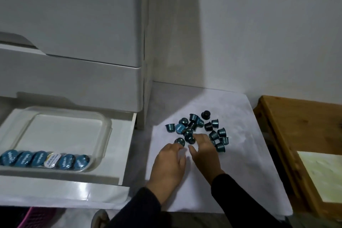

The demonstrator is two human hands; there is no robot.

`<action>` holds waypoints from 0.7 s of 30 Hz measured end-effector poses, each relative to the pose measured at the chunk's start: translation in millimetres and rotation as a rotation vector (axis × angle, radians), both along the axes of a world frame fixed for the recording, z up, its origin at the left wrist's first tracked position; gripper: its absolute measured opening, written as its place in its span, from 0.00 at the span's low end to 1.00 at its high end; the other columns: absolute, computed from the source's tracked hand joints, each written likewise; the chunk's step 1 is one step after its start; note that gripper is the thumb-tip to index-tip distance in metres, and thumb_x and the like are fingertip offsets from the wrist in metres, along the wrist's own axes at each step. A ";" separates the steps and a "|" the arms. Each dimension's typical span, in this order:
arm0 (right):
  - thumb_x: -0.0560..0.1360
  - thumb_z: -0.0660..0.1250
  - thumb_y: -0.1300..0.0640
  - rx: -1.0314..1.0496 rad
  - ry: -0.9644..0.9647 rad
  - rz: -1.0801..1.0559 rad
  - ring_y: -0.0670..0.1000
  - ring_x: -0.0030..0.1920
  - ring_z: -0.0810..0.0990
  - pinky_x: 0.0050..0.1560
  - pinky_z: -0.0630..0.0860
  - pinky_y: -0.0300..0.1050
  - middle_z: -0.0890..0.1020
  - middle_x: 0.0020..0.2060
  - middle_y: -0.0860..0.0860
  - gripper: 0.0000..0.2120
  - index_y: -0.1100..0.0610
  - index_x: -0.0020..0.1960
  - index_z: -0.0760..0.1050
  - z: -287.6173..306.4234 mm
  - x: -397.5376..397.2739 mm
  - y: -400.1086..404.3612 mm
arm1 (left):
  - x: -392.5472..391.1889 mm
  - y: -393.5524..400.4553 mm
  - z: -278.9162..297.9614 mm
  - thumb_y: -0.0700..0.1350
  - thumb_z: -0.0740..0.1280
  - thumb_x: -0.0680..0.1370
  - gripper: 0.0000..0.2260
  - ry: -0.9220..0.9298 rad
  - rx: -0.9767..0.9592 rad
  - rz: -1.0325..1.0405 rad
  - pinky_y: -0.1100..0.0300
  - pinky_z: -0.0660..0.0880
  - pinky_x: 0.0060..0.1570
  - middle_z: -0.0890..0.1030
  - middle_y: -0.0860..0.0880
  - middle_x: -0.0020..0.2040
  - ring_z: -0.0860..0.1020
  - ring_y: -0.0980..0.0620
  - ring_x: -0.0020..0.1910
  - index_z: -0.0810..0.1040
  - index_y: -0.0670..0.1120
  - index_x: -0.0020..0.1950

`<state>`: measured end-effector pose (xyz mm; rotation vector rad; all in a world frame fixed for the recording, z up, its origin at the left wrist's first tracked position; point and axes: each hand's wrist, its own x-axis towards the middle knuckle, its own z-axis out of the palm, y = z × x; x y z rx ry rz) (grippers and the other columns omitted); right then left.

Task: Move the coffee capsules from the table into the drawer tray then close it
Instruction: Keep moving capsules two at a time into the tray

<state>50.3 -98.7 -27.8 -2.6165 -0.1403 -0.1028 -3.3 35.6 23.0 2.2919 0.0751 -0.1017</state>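
Two hands, left hand (169, 163) and right hand (204, 151), reached open and empty toward the capsules (199, 129) at 12 o'clock on the counter (240, 181); hasty grabs could scatter them.

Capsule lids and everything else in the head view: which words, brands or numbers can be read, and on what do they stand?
None can be read for certain.
Blue lids in the drawer tray: white lettering, blurred.
White lid in that row: dark print, too small.
Upturned blue lid in the table pile: white word, blurred.
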 end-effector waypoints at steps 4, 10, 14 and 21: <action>0.67 0.64 0.59 0.003 0.005 0.102 0.61 0.40 0.79 0.42 0.77 0.49 0.79 0.40 0.58 0.11 0.62 0.48 0.76 -13.0 20.2 -6.0 | 21.4 -12.5 -28.1 0.38 0.63 0.74 0.07 0.013 -0.043 0.101 0.74 0.65 0.38 0.77 0.51 0.45 0.74 0.55 0.43 0.76 0.49 0.47; 0.68 0.68 0.62 -0.058 0.026 0.152 0.61 0.43 0.77 0.44 0.75 0.48 0.78 0.43 0.58 0.07 0.60 0.47 0.76 -25.7 32.6 -7.7 | 45.3 -24.2 -59.3 0.43 0.62 0.69 0.07 0.035 0.007 0.199 0.68 0.59 0.30 0.72 0.55 0.34 0.70 0.55 0.35 0.66 0.51 0.34; 0.66 0.67 0.62 -0.023 0.009 0.160 0.61 0.40 0.77 0.42 0.77 0.49 0.78 0.40 0.58 0.06 0.60 0.44 0.76 -31.2 34.1 -9.9 | 51.5 -22.0 -65.9 0.42 0.65 0.70 0.03 0.031 -0.025 0.185 0.68 0.67 0.37 0.77 0.54 0.40 0.74 0.55 0.40 0.75 0.50 0.42; 0.70 0.60 0.58 0.054 -0.021 0.181 0.57 0.45 0.76 0.45 0.76 0.48 0.77 0.44 0.55 0.09 0.59 0.49 0.75 -40.3 18.4 -14.1 | 46.0 -19.7 -62.1 0.44 0.67 0.73 0.04 0.067 -0.202 0.291 0.78 0.69 0.42 0.81 0.58 0.41 0.77 0.65 0.42 0.79 0.51 0.46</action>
